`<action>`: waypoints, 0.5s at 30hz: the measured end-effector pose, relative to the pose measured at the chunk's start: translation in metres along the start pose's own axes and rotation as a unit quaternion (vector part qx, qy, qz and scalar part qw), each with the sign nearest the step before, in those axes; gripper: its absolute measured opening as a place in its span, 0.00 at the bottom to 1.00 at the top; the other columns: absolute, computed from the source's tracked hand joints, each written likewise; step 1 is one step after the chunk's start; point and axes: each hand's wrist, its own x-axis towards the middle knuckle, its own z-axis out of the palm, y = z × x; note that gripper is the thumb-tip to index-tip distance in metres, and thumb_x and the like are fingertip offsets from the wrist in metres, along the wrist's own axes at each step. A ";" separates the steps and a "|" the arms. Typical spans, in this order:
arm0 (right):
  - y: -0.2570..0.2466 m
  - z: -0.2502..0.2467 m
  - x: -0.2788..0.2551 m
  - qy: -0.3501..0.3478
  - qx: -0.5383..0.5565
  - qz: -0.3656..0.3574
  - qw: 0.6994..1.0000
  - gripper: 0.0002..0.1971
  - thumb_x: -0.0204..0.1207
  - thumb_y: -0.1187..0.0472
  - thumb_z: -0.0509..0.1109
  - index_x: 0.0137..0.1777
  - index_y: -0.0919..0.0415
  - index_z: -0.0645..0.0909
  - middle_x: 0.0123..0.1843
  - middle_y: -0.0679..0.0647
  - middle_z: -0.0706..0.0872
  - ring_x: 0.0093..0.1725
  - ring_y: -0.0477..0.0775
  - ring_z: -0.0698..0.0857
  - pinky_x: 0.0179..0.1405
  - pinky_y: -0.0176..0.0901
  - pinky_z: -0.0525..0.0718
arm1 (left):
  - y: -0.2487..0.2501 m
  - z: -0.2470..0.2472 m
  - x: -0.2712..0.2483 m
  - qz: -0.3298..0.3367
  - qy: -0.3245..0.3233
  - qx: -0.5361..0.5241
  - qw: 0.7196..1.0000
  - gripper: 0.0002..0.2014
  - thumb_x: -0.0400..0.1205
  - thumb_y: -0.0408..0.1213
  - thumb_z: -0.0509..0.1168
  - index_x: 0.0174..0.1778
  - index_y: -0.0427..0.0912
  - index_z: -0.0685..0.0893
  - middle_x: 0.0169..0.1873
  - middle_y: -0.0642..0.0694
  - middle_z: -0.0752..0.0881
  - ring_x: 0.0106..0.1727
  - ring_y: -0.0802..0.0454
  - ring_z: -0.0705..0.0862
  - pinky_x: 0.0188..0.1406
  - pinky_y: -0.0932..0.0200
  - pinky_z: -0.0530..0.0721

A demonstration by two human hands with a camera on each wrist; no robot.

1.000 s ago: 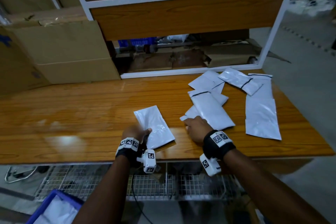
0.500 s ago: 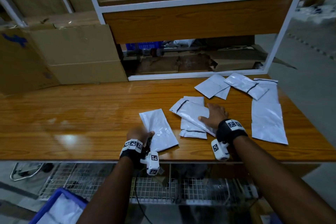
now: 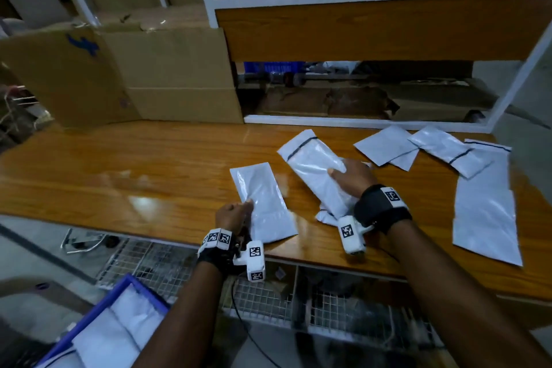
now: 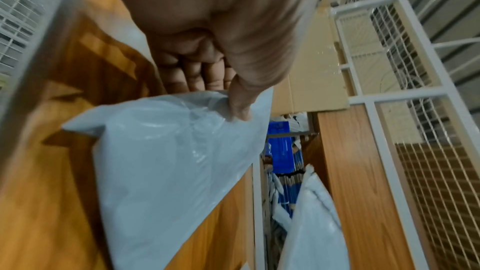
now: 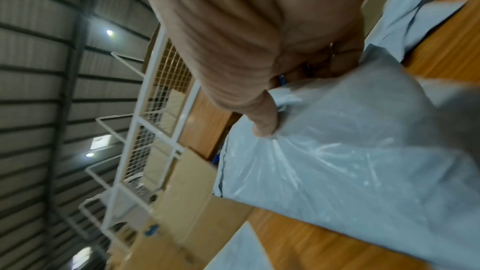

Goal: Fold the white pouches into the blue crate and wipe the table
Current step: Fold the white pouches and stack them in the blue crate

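Wood-grain table runs across a dim storeroom, with cardboard boxes stacked at its back left and a white-framed shelf unit behind it. On the near middle of the table lies a flat white pouch; the left hand grips its near left edge, thumb pressed on top and the other fingers curled underneath, as the left wrist view shows. Just to the right, the right hand holds a second pouch with a dark stripe, thumb on top and fingers wrapped under its right side, its near end crumpled against the table; whether the far end is lifted off the wood I cannot tell. More white pouches lie further right: a small overlapping group near the shelf and a long one toward the table's right end. Down at the lower left, below the table's front edge, the blue crate sits with white pouches inside.
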 end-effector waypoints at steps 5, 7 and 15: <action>-0.103 0.060 -0.031 -0.039 0.037 -0.086 0.995 0.16 0.79 0.44 0.68 0.48 0.59 0.81 0.47 0.55 0.86 0.50 0.62 0.85 0.40 0.46 0.75 | -0.027 -0.074 0.003 0.011 0.061 -0.056 0.996 0.21 0.60 0.54 0.83 0.33 0.43 0.83 0.33 0.41 0.89 0.31 0.48 0.81 0.34 0.49 0.83; -0.138 0.097 -0.042 -0.053 0.047 -0.108 0.992 0.16 0.77 0.44 0.70 0.51 0.57 0.84 0.49 0.55 0.89 0.49 0.60 0.86 0.41 0.46 0.78 | -0.043 -0.116 0.008 0.001 0.085 -0.055 0.995 0.24 0.56 0.59 0.81 0.34 0.45 0.84 0.37 0.43 0.91 0.34 0.47 0.84 0.40 0.46 0.86; -0.264 0.252 -0.101 -0.166 0.076 -0.147 0.972 0.13 0.82 0.50 0.66 0.44 0.59 0.83 0.42 0.57 0.87 0.47 0.63 0.84 0.34 0.46 0.73 | -0.116 -0.286 -0.008 -0.011 0.164 -0.180 0.970 0.16 0.69 0.45 0.81 0.46 0.38 0.93 0.42 0.40 0.93 0.40 0.49 0.88 0.46 0.45 0.90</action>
